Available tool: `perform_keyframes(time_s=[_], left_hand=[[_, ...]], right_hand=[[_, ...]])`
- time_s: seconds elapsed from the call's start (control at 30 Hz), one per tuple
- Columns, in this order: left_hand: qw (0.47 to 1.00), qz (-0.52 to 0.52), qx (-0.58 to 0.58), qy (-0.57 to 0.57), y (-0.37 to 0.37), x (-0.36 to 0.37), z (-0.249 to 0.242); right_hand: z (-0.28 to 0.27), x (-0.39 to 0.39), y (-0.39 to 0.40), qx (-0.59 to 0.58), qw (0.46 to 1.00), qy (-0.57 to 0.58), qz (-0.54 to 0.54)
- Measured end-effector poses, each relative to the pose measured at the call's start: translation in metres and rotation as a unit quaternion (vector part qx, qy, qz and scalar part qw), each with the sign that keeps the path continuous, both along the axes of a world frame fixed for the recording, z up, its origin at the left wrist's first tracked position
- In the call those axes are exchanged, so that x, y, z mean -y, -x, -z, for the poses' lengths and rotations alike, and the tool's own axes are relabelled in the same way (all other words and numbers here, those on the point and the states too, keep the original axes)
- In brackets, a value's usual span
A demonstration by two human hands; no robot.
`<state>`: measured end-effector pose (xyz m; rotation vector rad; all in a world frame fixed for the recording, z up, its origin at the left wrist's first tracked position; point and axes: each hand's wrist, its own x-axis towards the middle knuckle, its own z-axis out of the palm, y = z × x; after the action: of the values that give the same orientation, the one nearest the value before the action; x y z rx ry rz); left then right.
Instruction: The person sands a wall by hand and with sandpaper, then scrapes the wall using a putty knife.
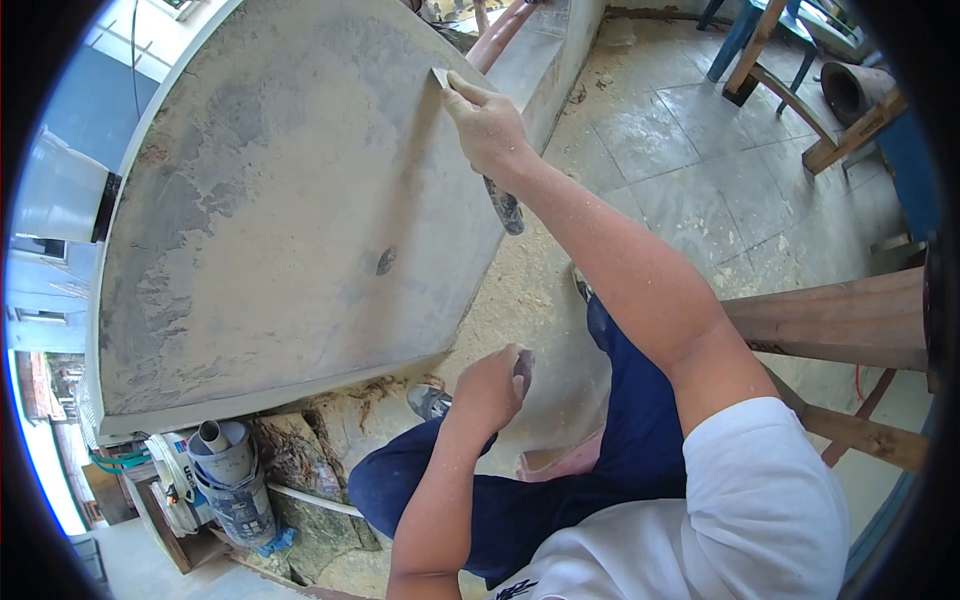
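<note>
My right hand [488,125] grips a putty knife [503,205]; its dark handle sticks out below my fist and its blade tip [440,77] rests flat against a large grey plastered wall panel [290,200]. My left hand [492,385] is held low near my knee, closed around a small flat scraper-like piece [523,368] dusted with plaster. Both forearms are speckled with dry plaster. A small dark spot [386,261] marks the panel below the blade.
Dusty tiled floor [690,150] spreads to the right. Wooden beams [840,320] cross at right, more timber and a blue chair [750,40] at top right. Rolled bags and a tube [225,470] sit by rough stone at the panel's base. My shoe [428,400] is nearby.
</note>
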<state>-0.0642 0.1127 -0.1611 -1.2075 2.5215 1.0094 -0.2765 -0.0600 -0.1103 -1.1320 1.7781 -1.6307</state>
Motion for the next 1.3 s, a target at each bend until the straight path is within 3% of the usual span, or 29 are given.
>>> perform_keyframes(time_s=[0.13, 0.27, 0.5, 0.6, 0.67, 0.8, 0.87, 0.9, 1.0, 1.13, 1.23, 1.3], left_hand=[[1.0, 0.012, 0.006, -0.004, -0.001, -0.005, 0.002], [1.0, 0.002, 0.002, 0.0, -0.004, 0.002, 0.011], [1.0, 0.017, 0.0, 0.013, 0.004, 0.001, 0.008], [0.999, 0.03, 0.001, 0.013, 0.0, 0.002, 0.007], [1.0, 0.02, -0.005, -0.001, 0.0, 0.003, 0.004], [1.0, 0.016, 0.001, 0.023, -0.009, 0.011, 0.013], [1.0, 0.008, 0.01, 0.028, -0.011, 0.012, 0.009], [0.999, 0.01, 0.011, 0.032, -0.012, 0.013, 0.006], [1.0, -0.005, -0.01, -0.006, -0.008, 0.009, -0.004], [1.0, 0.015, -0.011, 0.003, -0.014, 0.0, -0.004], [0.999, 0.011, -0.033, 0.036, -0.018, 0.003, -0.005], [0.999, 0.005, -0.019, 0.031, -0.021, 0.004, -0.005]], right_hand=[[-0.003, 0.0, 0.003, 0.048, 0.999, 0.002, 0.0], [-0.008, -0.001, 0.01, 0.018, 0.999, -0.038, -0.024], [-0.009, 0.0, 0.003, 0.015, 1.0, -0.002, -0.006], [-0.009, 0.011, 0.002, 0.137, 0.99, -0.003, 0.015], [-0.001, -0.003, 0.001, 0.038, 0.999, 0.007, -0.008], [-0.005, 0.008, -0.005, 0.028, 0.998, 0.036, 0.047], [-0.024, 0.0, -0.002, 0.148, 0.989, -0.019, -0.008], [-0.014, -0.003, -0.004, 0.062, 0.998, 0.024, 0.008], [-0.013, -0.002, -0.01, 0.021, 1.0, 0.006, 0.014], [-0.012, -0.002, -0.009, 0.029, 0.999, 0.035, 0.015], [-0.016, -0.007, -0.014, -0.033, 0.999, -0.003, -0.007], [-0.022, -0.004, -0.009, -0.002, 1.0, 0.008, 0.005]])
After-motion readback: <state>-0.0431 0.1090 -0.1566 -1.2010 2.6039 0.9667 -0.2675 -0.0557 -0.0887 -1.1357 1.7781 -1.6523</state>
